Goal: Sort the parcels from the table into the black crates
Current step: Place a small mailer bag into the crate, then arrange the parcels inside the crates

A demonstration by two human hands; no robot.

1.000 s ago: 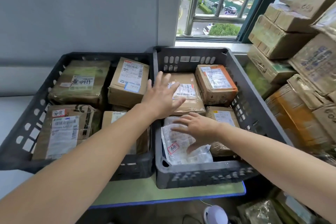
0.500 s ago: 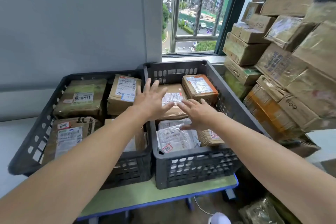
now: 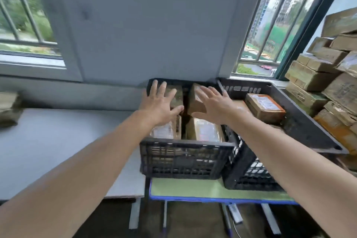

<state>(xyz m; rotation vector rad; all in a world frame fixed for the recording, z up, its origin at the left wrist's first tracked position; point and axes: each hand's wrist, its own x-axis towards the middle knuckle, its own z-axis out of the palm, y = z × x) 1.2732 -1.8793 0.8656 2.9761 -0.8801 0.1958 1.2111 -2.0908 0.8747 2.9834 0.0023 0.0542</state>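
Left hand (image 3: 160, 106) and right hand (image 3: 216, 107) are spread (nothing gripped) over parcels (image 3: 205, 131) in a crate (image 3: 185, 158); boxes (image 3: 313, 77) are stacked rightward.

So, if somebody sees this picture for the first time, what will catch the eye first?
The left hand and right hand, both spread open and empty, hover above the left black crate, which is packed with brown parcels. Beside the right black crate, a tall stack of cardboard boxes fills the right edge.
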